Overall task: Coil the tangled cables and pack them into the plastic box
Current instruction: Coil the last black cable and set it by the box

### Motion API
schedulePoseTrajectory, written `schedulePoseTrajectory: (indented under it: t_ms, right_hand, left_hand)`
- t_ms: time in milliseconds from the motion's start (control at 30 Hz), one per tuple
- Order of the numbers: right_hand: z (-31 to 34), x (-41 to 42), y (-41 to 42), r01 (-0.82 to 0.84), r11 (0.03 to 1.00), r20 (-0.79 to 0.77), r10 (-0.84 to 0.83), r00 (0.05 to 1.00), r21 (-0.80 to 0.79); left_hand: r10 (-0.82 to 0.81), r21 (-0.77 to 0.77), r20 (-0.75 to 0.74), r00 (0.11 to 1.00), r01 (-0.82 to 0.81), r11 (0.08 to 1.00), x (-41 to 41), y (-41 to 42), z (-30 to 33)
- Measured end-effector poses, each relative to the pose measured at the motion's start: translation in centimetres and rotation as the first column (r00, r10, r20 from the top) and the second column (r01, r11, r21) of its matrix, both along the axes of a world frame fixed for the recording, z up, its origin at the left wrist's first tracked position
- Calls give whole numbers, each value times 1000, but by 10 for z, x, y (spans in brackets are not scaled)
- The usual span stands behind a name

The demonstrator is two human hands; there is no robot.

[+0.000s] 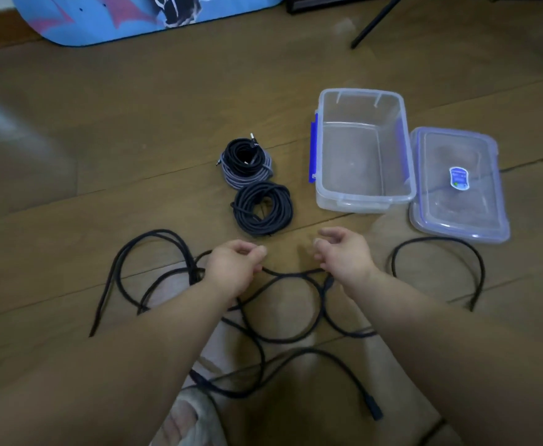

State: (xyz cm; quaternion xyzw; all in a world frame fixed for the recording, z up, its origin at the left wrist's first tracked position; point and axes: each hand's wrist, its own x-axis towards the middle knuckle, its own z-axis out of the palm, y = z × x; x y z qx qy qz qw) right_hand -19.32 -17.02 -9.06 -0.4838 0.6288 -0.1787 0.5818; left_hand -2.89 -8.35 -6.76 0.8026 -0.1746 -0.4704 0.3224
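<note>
My left hand [234, 268]: fingers curled, pinching the loose black cable [283, 320] near its middle. My right hand [344, 255]: fingers loosely curled above the same cable; whether it grips I cannot tell. Loose cable: sprawled in loops on the wooden floor [135, 123], across my lap. Two coiled cables, one grey-and-black [247, 164], one black [262, 208]: touching, beyond my hands. Plastic box [365, 149]: open, right of the coils. Lid [460, 185]: flat beside the box.
</note>
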Motion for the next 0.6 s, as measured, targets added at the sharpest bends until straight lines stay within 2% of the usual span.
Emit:
schedulePoseTrajectory:
  t_ms: [67,167,233,300,367,433,500,567,600]
  right_hand:
    - [7,-26,11,-32,999,-66,31,997,-24]
    - [11,-68,26,-193,979,-270,169,948,-64]
    - [15,-95,38,-443,896,-459,402,793,18]
    - [15,-115,46,-594,799,-577,529,622,92]
    - [15,-124,51,-601,797,-585,520,622,69]
    - [11,-122,53,-657,753,-584,545,602,24]
    - [4,-112,56,-788,613,-594,652,470,50]
    - [-2,-103,57,-883,461,-624,715,314,84]
    - [-6,-102,55,-902,422,-633,724,274,93]
  left_hand:
    - [-201,3,63,978,201,980,-19,6,2]
    - [-507,86,137,851,499,862,-54,9,3]
    - [-640,131,176,748,627,768,-76,11,2]
    - [-724,168,247,644,707,687,-94,12,1]
    - [-745,204,333,578,728,655,-104,10,-1]
    - [-707,225,385,593,683,695,-108,6,-5]
    - [-667,242,398,630,629,739,-110,3,-12]
    - [-666,264,392,634,616,742,-112,-1,-20]
    - [-672,266,390,629,622,736,-112,-5,-23]
